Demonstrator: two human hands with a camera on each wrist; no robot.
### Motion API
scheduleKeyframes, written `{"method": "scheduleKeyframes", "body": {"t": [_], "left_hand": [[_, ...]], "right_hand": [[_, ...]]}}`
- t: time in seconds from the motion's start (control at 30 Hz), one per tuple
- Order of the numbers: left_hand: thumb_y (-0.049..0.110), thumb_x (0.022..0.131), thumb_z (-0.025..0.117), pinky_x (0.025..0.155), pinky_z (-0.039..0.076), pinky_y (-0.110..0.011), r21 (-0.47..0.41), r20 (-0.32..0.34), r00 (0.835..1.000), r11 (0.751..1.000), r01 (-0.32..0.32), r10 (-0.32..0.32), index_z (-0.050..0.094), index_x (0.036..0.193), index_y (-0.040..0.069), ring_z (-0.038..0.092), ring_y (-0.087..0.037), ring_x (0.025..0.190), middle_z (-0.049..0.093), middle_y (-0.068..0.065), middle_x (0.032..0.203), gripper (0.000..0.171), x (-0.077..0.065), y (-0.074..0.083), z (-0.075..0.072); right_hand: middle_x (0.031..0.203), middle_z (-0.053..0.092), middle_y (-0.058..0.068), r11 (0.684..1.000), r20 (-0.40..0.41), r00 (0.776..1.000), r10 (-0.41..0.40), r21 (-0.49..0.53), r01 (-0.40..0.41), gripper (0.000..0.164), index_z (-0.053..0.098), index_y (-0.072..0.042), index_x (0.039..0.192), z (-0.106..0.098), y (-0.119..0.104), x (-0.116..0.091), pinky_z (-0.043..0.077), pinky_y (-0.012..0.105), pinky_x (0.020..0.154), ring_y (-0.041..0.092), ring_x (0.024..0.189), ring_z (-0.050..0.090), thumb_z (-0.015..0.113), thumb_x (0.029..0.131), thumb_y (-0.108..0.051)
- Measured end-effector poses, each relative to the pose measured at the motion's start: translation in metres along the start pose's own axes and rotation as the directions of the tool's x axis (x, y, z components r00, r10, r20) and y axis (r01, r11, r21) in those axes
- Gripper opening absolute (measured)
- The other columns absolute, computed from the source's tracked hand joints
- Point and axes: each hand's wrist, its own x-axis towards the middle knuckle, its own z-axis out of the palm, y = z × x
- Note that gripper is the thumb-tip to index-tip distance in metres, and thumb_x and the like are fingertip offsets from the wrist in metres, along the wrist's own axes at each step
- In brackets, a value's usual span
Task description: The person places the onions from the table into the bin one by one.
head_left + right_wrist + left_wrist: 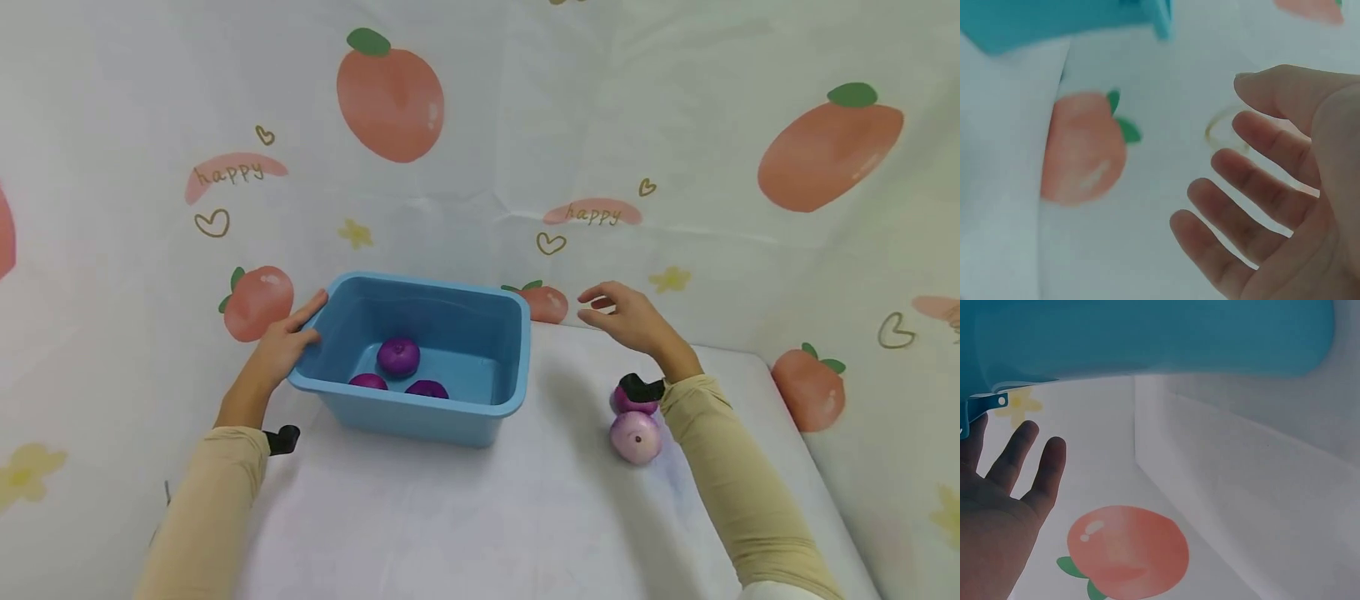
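Observation:
A blue plastic basin [416,427] stands on the white-covered table, with three purple onions, one of them a whole onion [398,357], inside it. The other two are partly hidden by its front wall. My left hand [279,350] holds the basin's left rim, thumb over the edge; in the left wrist view several fingers extend loosely beside the wall. To the right of the basin, my right hand [626,317] hovers in the air with relaxed, slightly bent fingers and nothing in them. Beneath the right wrist lie a paler onion [636,437] and a darker onion [622,402], partly covered by the wrist strap.
Behind the table hangs a white cloth [480,125] printed with peaches, hearts and flowers. It also rises along the right side of the table [480,525]. Black straps sit on both wrists.

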Motion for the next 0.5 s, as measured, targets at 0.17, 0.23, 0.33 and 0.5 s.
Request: {"method": "scheduleKeyframes", "body": {"t": [0.17, 0.23, 0.33, 0.5], "left_hand": [[0.016, 0.101, 0.042, 0.112, 0.034, -0.075, -0.019, -0.003, 1.0, 1.0, -0.011, 0.011, 0.024, 0.16, 0.038, 0.016, -0.05, 0.156, 0.019, -0.002, 0.171, 0.066, 0.0, 0.001, -0.001], [0.017, 0.1, 0.043, 0.112, 0.034, -0.075, -0.019, -0.004, 1.0, 1.0, -0.011, 0.011, 0.023, 0.16, 0.038, 0.016, -0.049, 0.157, 0.019, -0.002, 0.171, 0.066, 0.0, 0.0, -0.001], [0.017, 0.1, 0.045, 0.113, 0.033, -0.074, -0.007, -0.022, 1.0, 1.0, -0.013, 0.012, 0.025, 0.16, 0.037, 0.018, -0.048, 0.156, 0.021, -0.003, 0.17, 0.066, 0.001, -0.002, -0.002], [0.017, 0.099, 0.045, 0.116, 0.03, -0.073, -0.028, -0.028, 1.0, 1.0, -0.013, 0.012, 0.027, 0.159, 0.036, 0.018, -0.045, 0.158, 0.022, -0.003, 0.169, 0.065, 0.004, -0.004, -0.001]], "right_hand": [[0.145, 0.057, 0.018, 0.995, 0.001, 0.996, 0.092, 0.034, -0.092, 0.045, 0.06, -0.009, 0.134, -0.003, 0.03, -0.021, 0.049, 0.057, 0.106, 0.039, 0.132, 0.059, 0.062, 0.1, -0.038], [0.146, 0.056, 0.019, 0.991, 0.015, 0.992, 0.123, 0.056, -0.124, 0.047, 0.058, -0.008, 0.135, 0.0, 0.039, -0.029, 0.048, 0.059, 0.107, 0.041, 0.134, 0.057, 0.062, 0.099, -0.037], [0.149, 0.053, 0.021, 0.985, 0.036, 0.987, 0.159, 0.063, -0.161, 0.051, 0.056, -0.007, 0.138, 0.005, 0.055, -0.039, 0.046, 0.061, 0.109, 0.043, 0.137, 0.054, 0.062, 0.1, -0.039], [0.151, 0.051, 0.025, 0.972, 0.067, 0.973, 0.222, 0.068, -0.227, 0.056, 0.052, -0.004, 0.142, 0.015, 0.083, -0.057, 0.044, 0.063, 0.11, 0.046, 0.139, 0.05, 0.063, 0.099, -0.039]]}}
